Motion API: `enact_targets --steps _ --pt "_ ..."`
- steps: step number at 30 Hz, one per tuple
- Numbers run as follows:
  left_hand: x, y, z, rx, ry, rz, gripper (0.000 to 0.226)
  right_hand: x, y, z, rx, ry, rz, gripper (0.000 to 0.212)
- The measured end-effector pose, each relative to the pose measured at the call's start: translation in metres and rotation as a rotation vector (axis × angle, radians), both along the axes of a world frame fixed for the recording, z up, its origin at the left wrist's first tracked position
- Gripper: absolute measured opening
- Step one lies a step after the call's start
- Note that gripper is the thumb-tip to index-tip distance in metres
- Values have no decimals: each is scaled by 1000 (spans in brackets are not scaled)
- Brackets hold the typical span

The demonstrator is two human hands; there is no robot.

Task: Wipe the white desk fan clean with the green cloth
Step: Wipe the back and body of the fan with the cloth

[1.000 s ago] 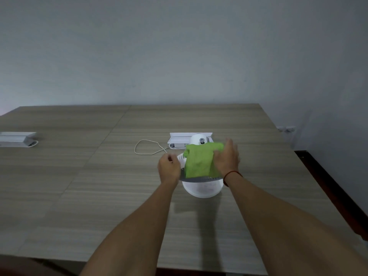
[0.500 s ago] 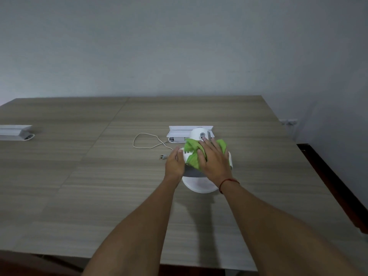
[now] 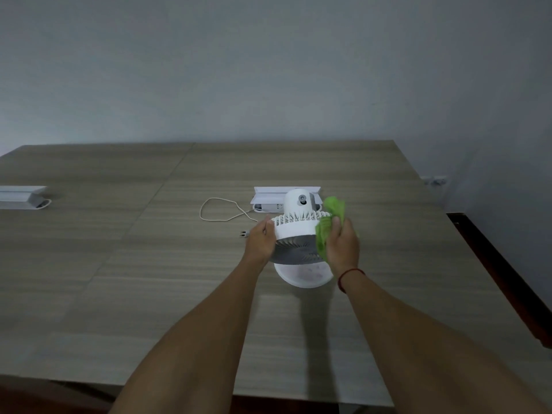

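On the wooden table (image 3: pixel 149 264), near its middle, stands the white fan (image 3: pixel 295 234), head tilted. The left hand (image 3: pixel 260 243) cups its left rim; the right hand (image 3: pixel 342 246) clutches the green cloth (image 3: pixel 327 225), bunched against the right side. Behind sits a white box (image 3: pixel 268 195), contents unclear.

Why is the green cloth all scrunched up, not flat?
It is bunched, not spread: the green cloth is crumpled inside the right hand, pressed against the side of the white fan. Why, the picture cannot tell.

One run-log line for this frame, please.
left hand: steadies white fan | right hand: presses green cloth on fan's right side | plug: loose on table
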State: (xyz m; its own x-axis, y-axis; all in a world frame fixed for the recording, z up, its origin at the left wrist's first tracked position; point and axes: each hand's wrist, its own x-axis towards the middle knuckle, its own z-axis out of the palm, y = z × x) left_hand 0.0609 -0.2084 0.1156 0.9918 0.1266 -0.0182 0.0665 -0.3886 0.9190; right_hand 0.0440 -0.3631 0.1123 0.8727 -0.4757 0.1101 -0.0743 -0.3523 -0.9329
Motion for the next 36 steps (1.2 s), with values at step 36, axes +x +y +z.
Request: enact_targets --steps 36 --pt "22 -10 -9 266 -114 -109 48 25 -18 -10 230 152 -129 45"
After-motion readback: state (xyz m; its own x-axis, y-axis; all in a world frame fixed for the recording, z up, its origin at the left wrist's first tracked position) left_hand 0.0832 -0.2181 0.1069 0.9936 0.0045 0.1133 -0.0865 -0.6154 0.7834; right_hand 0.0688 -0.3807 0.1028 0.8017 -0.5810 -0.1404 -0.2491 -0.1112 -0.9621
